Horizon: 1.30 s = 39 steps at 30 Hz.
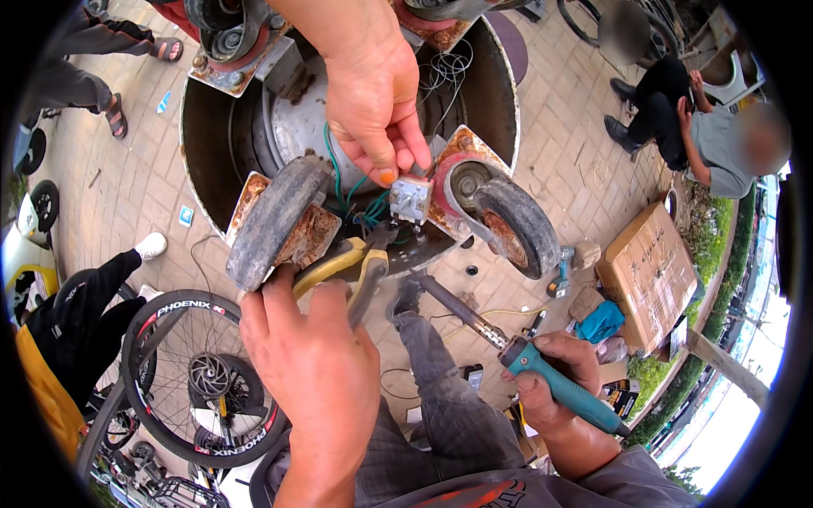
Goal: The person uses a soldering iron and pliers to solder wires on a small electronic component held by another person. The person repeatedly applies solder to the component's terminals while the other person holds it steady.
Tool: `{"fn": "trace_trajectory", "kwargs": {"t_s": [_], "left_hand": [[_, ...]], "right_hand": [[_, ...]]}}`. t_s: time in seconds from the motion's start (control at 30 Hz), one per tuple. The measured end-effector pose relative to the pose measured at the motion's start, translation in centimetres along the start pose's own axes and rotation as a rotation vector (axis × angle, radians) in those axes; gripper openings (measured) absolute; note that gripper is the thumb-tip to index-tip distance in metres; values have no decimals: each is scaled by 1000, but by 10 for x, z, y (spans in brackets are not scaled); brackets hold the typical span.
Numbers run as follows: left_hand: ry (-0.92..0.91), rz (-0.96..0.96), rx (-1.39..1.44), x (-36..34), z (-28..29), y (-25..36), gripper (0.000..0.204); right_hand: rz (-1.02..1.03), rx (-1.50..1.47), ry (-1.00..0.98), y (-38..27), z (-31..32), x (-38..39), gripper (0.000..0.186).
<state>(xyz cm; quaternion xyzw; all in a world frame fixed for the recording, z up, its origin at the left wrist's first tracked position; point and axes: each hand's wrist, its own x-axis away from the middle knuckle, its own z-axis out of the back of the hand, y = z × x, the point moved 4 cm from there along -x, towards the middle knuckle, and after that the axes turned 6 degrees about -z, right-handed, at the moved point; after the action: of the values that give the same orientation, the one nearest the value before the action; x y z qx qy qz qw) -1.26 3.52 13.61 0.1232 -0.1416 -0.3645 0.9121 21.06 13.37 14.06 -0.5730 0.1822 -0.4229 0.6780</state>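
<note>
My left hand [313, 364] is closed round the yellow-and-grey handles of a pair of pliers [373, 275], whose jaws reach green wires [373, 207] at the rim of a round metal drum [183, 140]. My right hand [546, 406] grips a soldering iron [529, 359] by its teal handle, the dark tip end pointing up and left toward the drum. Another person's hand [373, 106], reaching in from the top, pinches a small silvery metal block [411, 200] with terminals beside the wires. Rusty caster wheels [275, 227] are fixed around the drum's rim, another caster [517, 227] at the right.
A cardboard box [648, 275] and a blue bag [601, 322] are at the right. A bicycle wheel [135, 398] and parked vehicles are at the lower left. One person [720, 140] sits far right; others are at the left. Thin cables lie on the brick paving [559, 144].
</note>
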Motion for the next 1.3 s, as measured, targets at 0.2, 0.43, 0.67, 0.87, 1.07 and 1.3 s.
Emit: {"fn": "trace_trajectory", "kwargs": {"t_s": [0.2,0.43,0.67,0.87,1.07,1.3], "left_hand": [[-9,5,-6,0,0,0,35],[0,-17,-23,1,0,-1,34],[-7,-32,-44,1,1,0,32],[-6,-45,-78,2,1,0,33],[-18,-37,-72,4,1,-3,31],[-54,-9,-39,8,0,-7,28]], "right_hand": [[11,4,-5,1,0,1,44],[22,-4,3,-3,-4,3,44],[50,16,-24,-4,-5,4,45],[29,16,-22,-5,-3,7,44],[41,38,-26,-10,-6,6,44],[45,27,-26,-9,-8,8,44]]}}
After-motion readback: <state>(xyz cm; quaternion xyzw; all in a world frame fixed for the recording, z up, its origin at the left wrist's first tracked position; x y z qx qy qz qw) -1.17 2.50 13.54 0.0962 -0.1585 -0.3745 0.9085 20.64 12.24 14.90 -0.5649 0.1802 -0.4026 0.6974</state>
